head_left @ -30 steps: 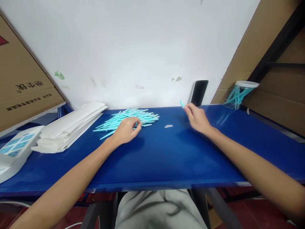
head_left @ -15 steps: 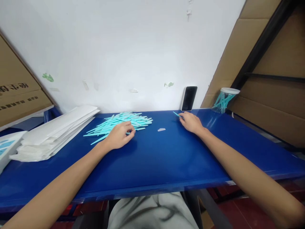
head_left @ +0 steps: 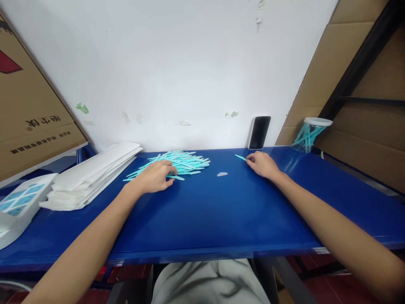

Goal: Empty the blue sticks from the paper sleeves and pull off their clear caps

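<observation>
A heap of thin turquoise sticks (head_left: 183,161) lies on the blue table (head_left: 205,211) toward the back. My left hand (head_left: 155,176) rests at the heap's near edge, fingers curled and pinching a turquoise stick (head_left: 176,177) that lies flat. My right hand (head_left: 262,164) sits further right, fingers pinched on the end of a single turquoise stick (head_left: 240,157) that points left along the tabletop.
A small white scrap (head_left: 222,174) lies between my hands. White paper sleeves (head_left: 91,173) are stacked at left beside a white box (head_left: 19,204). A dark phone (head_left: 259,132) leans on the wall. A clear jar (head_left: 310,134) holds more sticks. Cardboard boxes (head_left: 31,114) flank both sides.
My right hand lowered its stick from a raised tilt to nearly flat on the table. My left hand drew back a little to the heap's near edge. The camera shifted.
</observation>
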The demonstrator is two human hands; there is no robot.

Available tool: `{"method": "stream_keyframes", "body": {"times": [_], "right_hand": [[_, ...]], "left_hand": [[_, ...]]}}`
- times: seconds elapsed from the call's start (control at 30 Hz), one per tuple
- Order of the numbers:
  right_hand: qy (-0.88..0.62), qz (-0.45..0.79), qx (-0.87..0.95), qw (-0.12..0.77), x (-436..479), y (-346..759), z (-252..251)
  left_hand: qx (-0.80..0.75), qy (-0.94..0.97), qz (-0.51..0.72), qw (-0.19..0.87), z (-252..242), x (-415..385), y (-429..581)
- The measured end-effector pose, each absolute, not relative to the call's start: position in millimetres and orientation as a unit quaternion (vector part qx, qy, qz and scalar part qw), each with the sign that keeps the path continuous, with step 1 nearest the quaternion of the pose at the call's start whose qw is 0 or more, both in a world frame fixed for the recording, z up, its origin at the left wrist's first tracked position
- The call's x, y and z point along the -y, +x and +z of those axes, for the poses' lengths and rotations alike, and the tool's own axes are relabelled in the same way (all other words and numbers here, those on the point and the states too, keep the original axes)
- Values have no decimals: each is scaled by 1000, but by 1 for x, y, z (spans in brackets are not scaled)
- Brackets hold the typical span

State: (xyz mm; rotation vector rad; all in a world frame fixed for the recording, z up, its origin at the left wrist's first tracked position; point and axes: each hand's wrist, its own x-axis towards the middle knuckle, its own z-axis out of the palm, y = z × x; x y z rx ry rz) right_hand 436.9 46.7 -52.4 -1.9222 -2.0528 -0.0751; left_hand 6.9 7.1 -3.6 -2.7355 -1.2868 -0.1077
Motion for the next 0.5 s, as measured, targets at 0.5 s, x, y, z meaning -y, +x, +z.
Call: {"method": "stream_keyframes", "body": {"times": [0.5], "right_hand": [[-617, -3, 720, 317, -3, 378, -29]], "left_hand": [[428, -896, -12, -115, 8, 3, 10]]}}
